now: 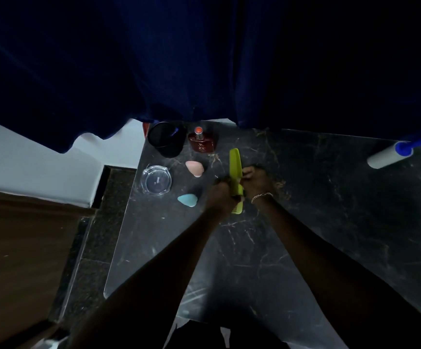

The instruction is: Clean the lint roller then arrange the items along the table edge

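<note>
A lime-green comb (235, 162) lies lengthways over the middle of the black marble table (330, 222), and both hands grip it. My left hand (220, 195) holds its near part from the left. My right hand (257, 182), with a thin bracelet at the wrist, holds its right side. The lint roller (388, 157), white with a blue handle, lies at the table's far right edge, well apart from both hands.
Along the left side stand a black cup (165, 139), a red perfume bottle (202, 142), a glass ashtray (156, 180), a pink sponge (195, 168) and a teal sponge (187, 199). A dark blue curtain (204, 59) hangs over the table's far edge.
</note>
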`<state>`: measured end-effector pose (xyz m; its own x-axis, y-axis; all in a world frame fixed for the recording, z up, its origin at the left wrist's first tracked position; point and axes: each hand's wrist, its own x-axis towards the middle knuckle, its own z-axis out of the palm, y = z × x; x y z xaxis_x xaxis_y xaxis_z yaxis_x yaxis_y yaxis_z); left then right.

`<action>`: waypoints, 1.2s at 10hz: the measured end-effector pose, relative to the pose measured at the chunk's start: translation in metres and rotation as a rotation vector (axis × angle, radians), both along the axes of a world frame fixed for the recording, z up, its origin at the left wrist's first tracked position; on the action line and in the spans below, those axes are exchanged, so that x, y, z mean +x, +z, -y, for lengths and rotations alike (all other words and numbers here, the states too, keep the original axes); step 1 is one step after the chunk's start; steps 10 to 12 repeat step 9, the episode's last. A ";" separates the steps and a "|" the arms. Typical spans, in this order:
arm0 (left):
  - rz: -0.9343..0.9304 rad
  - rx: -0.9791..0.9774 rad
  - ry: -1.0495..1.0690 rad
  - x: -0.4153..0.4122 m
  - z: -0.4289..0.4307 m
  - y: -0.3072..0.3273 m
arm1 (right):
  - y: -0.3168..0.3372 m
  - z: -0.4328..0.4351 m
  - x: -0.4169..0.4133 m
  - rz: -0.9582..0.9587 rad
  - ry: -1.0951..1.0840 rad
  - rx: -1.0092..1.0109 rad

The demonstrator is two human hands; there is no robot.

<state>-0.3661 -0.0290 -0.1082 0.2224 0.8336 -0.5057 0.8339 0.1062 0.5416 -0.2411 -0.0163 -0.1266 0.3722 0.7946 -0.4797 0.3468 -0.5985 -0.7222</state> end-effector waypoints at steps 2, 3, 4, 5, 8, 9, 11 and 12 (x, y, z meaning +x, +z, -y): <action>-0.092 0.097 -0.045 0.008 0.002 -0.008 | -0.006 -0.003 -0.003 0.126 0.055 -0.001; -0.119 0.121 -0.087 0.010 0.003 -0.010 | -0.006 -0.004 -0.005 0.178 0.086 -0.015; -0.160 0.146 -0.124 0.010 0.005 -0.015 | -0.009 -0.004 -0.006 0.243 0.128 -0.028; -0.181 0.153 -0.132 0.012 0.007 -0.014 | -0.009 0.001 -0.007 0.250 0.131 -0.031; -0.234 0.388 -0.302 -0.005 0.030 0.005 | 0.007 0.045 0.016 0.196 0.136 0.154; -0.190 0.512 -0.347 -0.013 0.038 0.019 | 0.020 0.070 0.027 0.238 0.145 0.238; -0.190 0.512 -0.347 -0.013 0.038 0.019 | 0.020 0.070 0.027 0.238 0.145 0.238; -0.190 0.512 -0.347 -0.013 0.038 0.019 | 0.020 0.070 0.027 0.238 0.145 0.238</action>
